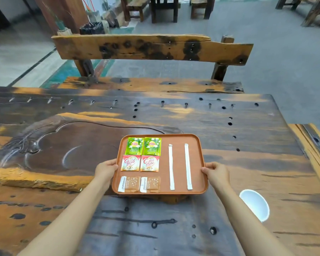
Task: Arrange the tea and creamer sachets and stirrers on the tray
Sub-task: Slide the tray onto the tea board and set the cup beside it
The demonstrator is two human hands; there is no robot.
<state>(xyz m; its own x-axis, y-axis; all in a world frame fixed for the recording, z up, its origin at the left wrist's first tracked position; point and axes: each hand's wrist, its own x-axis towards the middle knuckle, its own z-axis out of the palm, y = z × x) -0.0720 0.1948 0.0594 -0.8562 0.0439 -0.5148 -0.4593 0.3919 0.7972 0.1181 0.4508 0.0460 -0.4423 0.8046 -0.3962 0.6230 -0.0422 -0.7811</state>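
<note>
A brown tray (181,139) rests on the wooden table in front of me. Two green tea sachets (143,146) lie side by side at its far left. Below them sit two red-and-white creamer sachets (140,163), and nearest me two brown sachets (140,184). Two white paper-wrapped stirrers (179,167) lie parallel on the tray's right half. My left hand (105,169) grips the tray's left rim. My right hand (215,173) grips its right rim.
A white bowl (255,204) stands on the table to the right of my right forearm. A carved dark recess (68,148) fills the table to the tray's left. A wooden bench (151,47) stands beyond the table's far edge.
</note>
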